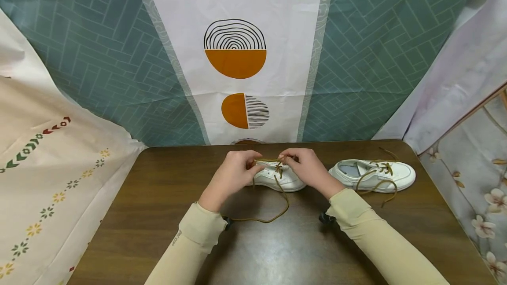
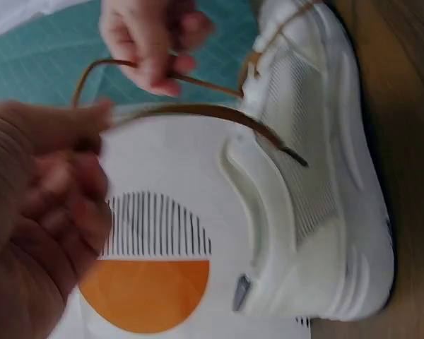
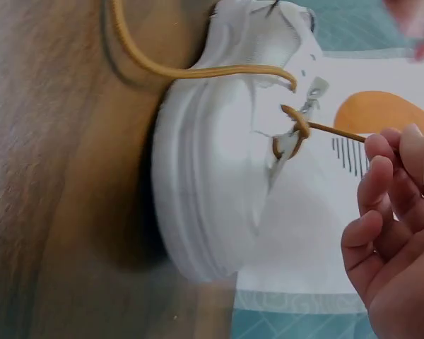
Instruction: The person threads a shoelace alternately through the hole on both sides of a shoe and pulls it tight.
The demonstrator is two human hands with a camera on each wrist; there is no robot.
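Observation:
A white shoe (image 1: pixel 291 183) with brown lacing at its front stands on the table, toe to the right. Above its opening, my left hand (image 1: pixel 236 168) pinches a brown shoelace (image 2: pixel 198 110) between thumb and finger; the dark tip of the lace sticks out over the shoe's side in the left wrist view. Over the toe end, my right hand (image 3: pixel 403 219) pinches a taut stretch of lace that runs out from the lacing. Another length of lace (image 3: pixel 219 71) leaves the eyelets and curves down onto the table.
To the right on the brown table (image 1: pixel 158 214) lies a second white shoe (image 1: pixel 403 178), its brown laces (image 1: pixel 390 182) hanging loose over the side. A patterned cloth (image 1: pixel 281 65) hangs behind the table's back edge, with more drapes at both sides.

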